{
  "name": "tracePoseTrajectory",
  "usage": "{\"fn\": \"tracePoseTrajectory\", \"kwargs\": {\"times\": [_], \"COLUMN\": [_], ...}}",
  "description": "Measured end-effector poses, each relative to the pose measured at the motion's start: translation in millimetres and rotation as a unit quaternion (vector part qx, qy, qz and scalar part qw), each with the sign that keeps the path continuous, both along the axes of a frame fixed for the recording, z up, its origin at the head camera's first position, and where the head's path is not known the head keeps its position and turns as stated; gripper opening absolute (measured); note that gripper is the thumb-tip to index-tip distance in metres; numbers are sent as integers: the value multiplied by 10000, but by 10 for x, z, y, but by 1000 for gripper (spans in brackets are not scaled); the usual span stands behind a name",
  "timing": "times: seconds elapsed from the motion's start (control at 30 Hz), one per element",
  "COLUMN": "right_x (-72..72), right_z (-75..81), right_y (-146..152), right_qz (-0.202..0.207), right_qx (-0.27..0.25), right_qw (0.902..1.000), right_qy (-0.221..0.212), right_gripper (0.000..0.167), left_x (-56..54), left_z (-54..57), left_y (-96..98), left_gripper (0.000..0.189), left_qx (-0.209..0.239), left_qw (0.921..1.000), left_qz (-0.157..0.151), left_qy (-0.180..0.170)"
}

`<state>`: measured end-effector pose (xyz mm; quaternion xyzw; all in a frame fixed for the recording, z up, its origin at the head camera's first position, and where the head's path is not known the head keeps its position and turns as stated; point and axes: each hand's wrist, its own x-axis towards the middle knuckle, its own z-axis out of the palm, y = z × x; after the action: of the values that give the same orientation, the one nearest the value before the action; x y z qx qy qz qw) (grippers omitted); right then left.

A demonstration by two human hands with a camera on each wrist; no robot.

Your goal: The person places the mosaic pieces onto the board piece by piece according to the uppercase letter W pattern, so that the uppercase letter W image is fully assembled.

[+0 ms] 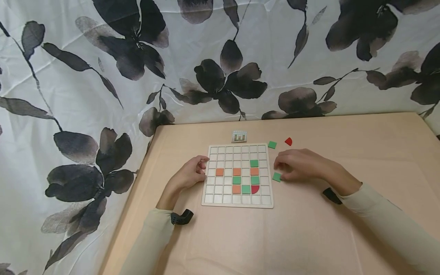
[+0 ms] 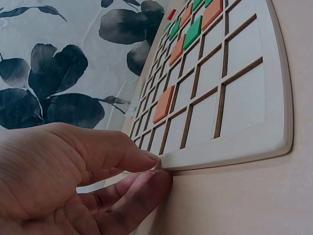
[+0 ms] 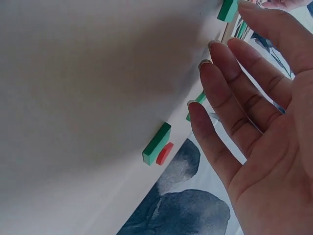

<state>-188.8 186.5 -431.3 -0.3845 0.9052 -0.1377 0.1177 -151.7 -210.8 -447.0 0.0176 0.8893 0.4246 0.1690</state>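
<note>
A white grid board [image 1: 220, 199] lies flat on the table, with several green, orange and red tiles set in its squares. My left hand [image 1: 192, 170] pinches the board's left edge; in the left wrist view the thumb and curled fingers meet at the rim. Just right of the board, my right hand [image 1: 300, 164] is low over the table with its fingers loosely bent. Its thumb reaches a loose green tile [image 1: 276, 177]. In the right wrist view the fingers are spread with nothing between them, and another green tile [image 3: 196, 104] is partly hidden behind a fingertip.
Beyond the right hand lie a green tile [image 1: 272, 144] and a red rounded piece [image 1: 288, 141]. A small patterned card [image 1: 239, 136] is behind the board. A floral cloth [image 1: 192, 46] hangs along the table's back and left. Each wrist wears a black device [image 1: 182, 217].
</note>
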Motion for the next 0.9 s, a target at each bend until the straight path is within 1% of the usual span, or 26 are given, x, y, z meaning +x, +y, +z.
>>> {"fn": "tracePoseTrajectory", "kwargs": {"times": [0.2, 0.53, 0.9], "right_x": [33, 77, 80], "right_z": [-58, -121, -145], "right_y": [21, 13, -19], "right_qz": [-33, -66, -6], "right_qx": [-22, -22, -57], "right_qw": [10000, 9998, 9998], "right_qy": [-12, 164, 206], "right_gripper": [28, 28, 25], "left_x": [-11, -4, 3], "left_z": [-9, -13, -5], "left_y": [4, 12, 9], "left_gripper": [62, 63, 63], "left_qx": [-4, 8, 75], "left_qw": [10000, 10000, 10000], "left_qz": [-5, 22, 39], "left_qy": [-4, -8, -34]}}
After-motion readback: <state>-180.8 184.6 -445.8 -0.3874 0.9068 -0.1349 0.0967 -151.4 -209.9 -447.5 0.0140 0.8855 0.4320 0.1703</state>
